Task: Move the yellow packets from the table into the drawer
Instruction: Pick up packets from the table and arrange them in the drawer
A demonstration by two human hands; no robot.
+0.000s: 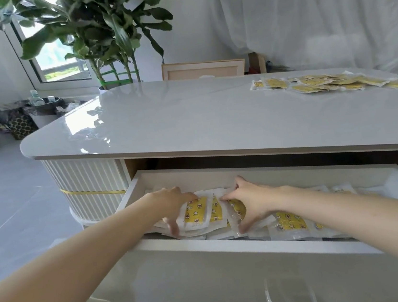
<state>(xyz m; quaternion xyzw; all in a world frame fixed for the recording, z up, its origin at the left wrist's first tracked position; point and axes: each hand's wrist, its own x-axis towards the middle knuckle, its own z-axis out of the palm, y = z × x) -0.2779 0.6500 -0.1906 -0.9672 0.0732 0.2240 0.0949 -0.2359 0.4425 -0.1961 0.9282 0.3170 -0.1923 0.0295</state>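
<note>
Both hands were seen inside the open drawer (257, 168), settled on a batch of yellow packets (197, 213) lying near its left front corner. The left hand (171, 202) was laid over the left edge of that batch, its fingers (173, 226) curled down around the outer side of the stack. The right hand (249, 200) was pressed on the neighbouring packets just to the right, with its fingers spread and bent over them; whether anything was actually pinched there could not be told. The packets between the hands were set with their long axis running from the drawer's front towards its back, slightly tilted.

The remaining pile of packets (330, 82) was left on the table (164, 120), well apart from both hands, at the far right of the top. The next fetch was judged to turn on that: the pile lay up and to the right of the drawer, so the right hand was the nearer one, and a reach over the drawer's back wall and the table edge would be called for.
</note>
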